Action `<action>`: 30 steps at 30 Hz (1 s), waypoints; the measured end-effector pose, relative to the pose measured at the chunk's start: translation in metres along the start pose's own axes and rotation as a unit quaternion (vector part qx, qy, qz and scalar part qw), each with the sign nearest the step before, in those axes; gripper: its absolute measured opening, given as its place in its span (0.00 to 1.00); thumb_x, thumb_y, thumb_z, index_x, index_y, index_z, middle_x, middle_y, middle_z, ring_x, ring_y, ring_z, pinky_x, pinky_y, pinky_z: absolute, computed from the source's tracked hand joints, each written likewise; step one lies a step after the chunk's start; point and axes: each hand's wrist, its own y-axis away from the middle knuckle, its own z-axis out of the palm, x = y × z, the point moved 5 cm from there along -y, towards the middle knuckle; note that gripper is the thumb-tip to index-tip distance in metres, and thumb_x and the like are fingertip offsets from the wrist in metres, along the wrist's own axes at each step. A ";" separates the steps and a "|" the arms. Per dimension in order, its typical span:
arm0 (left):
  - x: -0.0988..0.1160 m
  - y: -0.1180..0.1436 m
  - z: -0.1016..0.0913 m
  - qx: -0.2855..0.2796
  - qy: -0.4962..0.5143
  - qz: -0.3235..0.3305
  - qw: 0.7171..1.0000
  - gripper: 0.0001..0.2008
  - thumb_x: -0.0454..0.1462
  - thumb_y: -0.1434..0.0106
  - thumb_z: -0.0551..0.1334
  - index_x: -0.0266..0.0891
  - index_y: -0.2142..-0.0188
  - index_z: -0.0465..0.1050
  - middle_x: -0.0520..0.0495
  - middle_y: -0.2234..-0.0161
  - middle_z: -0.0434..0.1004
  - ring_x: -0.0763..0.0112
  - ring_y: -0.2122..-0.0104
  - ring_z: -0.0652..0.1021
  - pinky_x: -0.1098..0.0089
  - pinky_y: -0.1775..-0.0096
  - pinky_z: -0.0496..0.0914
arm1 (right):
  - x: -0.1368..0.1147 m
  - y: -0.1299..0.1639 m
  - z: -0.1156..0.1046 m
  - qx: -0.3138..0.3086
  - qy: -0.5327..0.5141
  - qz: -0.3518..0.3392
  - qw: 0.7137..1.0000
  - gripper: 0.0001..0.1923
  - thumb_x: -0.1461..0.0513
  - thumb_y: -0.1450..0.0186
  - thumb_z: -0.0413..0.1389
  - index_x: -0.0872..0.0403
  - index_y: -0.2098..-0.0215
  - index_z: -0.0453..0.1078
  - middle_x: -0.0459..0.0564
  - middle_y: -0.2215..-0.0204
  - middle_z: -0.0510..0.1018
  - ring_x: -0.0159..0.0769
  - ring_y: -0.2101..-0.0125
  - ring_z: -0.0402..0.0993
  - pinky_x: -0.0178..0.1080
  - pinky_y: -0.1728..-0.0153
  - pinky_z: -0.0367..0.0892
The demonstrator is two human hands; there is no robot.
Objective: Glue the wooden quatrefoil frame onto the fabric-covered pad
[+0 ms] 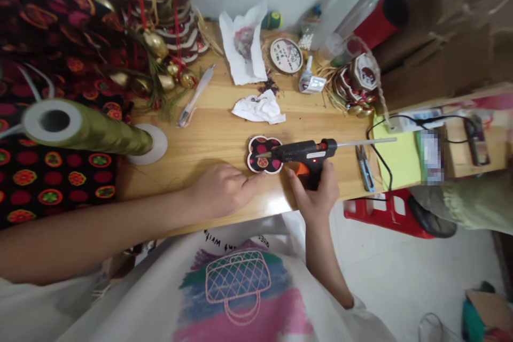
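White printed shirt front with a pink and blue bag drawing fills my lower view, closest to the lens.

Item: my left hand, resting on the pale wooden tabletop, fingers loosely curled, the index tip touching the lower left edge of the flower-shaped fabric-covered disc. It grasps nothing.

Item: my right hand, fingers wrapped around the grip of the black hot glue gun with orange trigger. Its nozzle points left, over the disc; whether the tip touches the fabric I cannot tell. A clear glue stick juts out at the rear, to the right.

Item: the disc lies flat near the table's front edge, between both hands, dark cloth with red and orange dots.

Item: olive-green ribbon spool, on its side at far left.

Item: crumpled white paper, behind the disc.

Item: small grey thread snips, just right of the gun.

Item: small white glue bottle, further back.

Item: round printed wooden coaster, beside the bottle.

Item: red plastic stool, on the floor, right.
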 end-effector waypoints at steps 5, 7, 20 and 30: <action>0.001 -0.001 -0.003 0.019 -0.035 0.027 0.999 0.12 0.30 0.34 0.57 0.26 0.53 0.72 0.55 0.82 0.71 0.74 0.83 0.72 0.69 0.79 0.65 | -0.002 0.001 0.003 0.002 -0.018 -0.011 1.000 0.25 0.48 0.37 0.58 0.54 0.48 0.63 0.51 0.66 0.76 0.38 0.68 0.75 0.39 0.70 0.71; 0.008 -0.004 -0.007 0.034 -0.059 0.067 0.995 0.11 0.29 0.35 0.59 0.26 0.54 0.72 0.56 0.83 0.70 0.74 0.83 0.71 0.70 0.79 0.64 | -0.002 0.001 0.005 0.006 -0.028 -0.015 0.999 0.26 0.48 0.36 0.57 0.54 0.47 0.62 0.53 0.65 0.76 0.40 0.66 0.75 0.40 0.70 0.71; 0.070 -0.027 0.011 -0.022 -0.050 0.146 0.988 0.12 0.31 0.34 0.56 0.37 0.75 0.67 0.52 0.83 0.69 0.72 0.82 0.72 0.70 0.77 0.63 | 0.001 0.001 0.015 -0.008 -0.068 0.005 0.998 0.30 0.44 0.34 0.50 0.59 0.46 0.64 0.61 0.61 0.78 0.46 0.62 0.76 0.44 0.65 0.73; 0.061 -0.038 0.029 -0.036 0.059 0.091 0.993 0.17 0.35 0.32 0.53 0.38 0.77 0.67 0.50 0.83 0.71 0.70 0.81 0.73 0.69 0.76 0.63 | 0.000 0.001 0.013 -0.022 -0.057 0.025 0.998 0.30 0.44 0.34 0.51 0.58 0.46 0.64 0.58 0.63 0.77 0.44 0.64 0.75 0.43 0.67 0.72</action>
